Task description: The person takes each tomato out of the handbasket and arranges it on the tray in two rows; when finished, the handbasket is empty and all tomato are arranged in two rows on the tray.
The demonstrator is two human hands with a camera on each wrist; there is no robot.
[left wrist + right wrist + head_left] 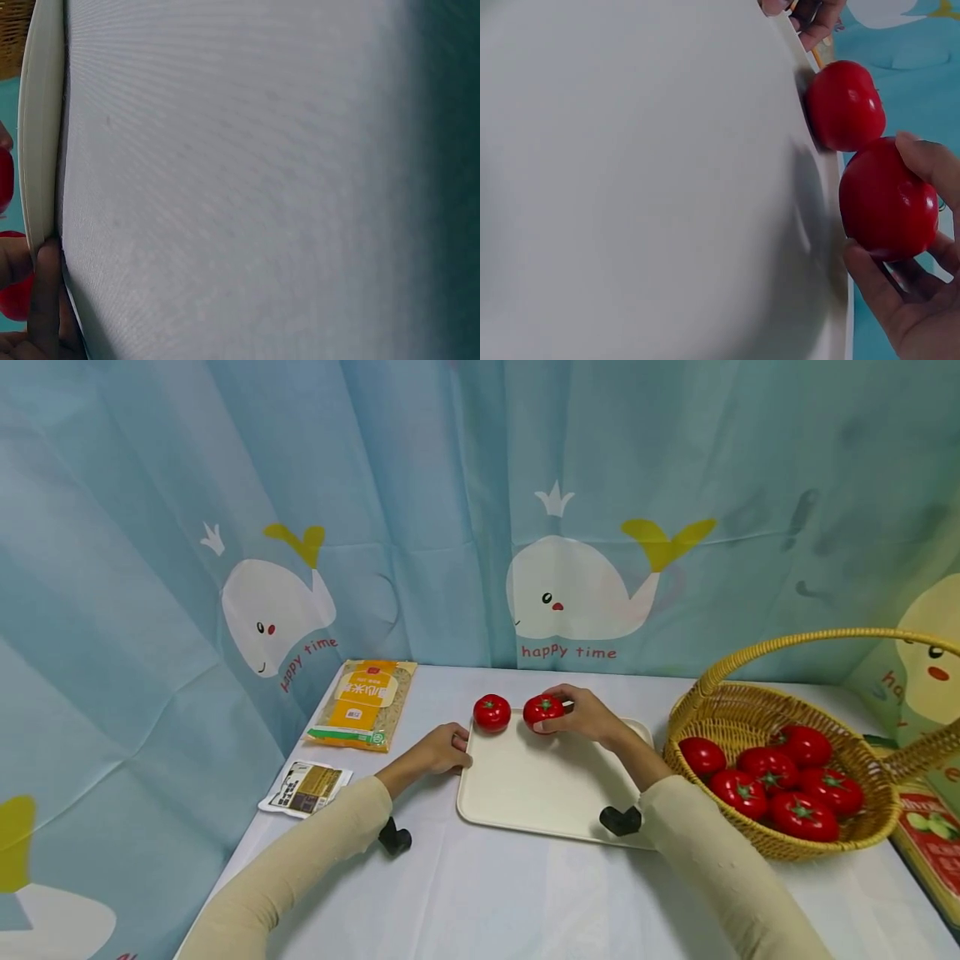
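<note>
My right hand grips a red tomato over the far side of the cream tray. In the right wrist view, thumb and fingers wrap this tomato, and a shadow falls on the tray beneath it. Another tomato sits at the tray's far left corner, close to the held one. My left hand pinches the tray's left edge. The left wrist view shows its fingers at the tray's rim, with one finger against the underside.
On the right, a wicker basket with a tall handle holds several tomatoes. A packet of grain and a smaller white pouch lie on the left. Beyond the basket lies a red package. A whale-print curtain hangs behind the table.
</note>
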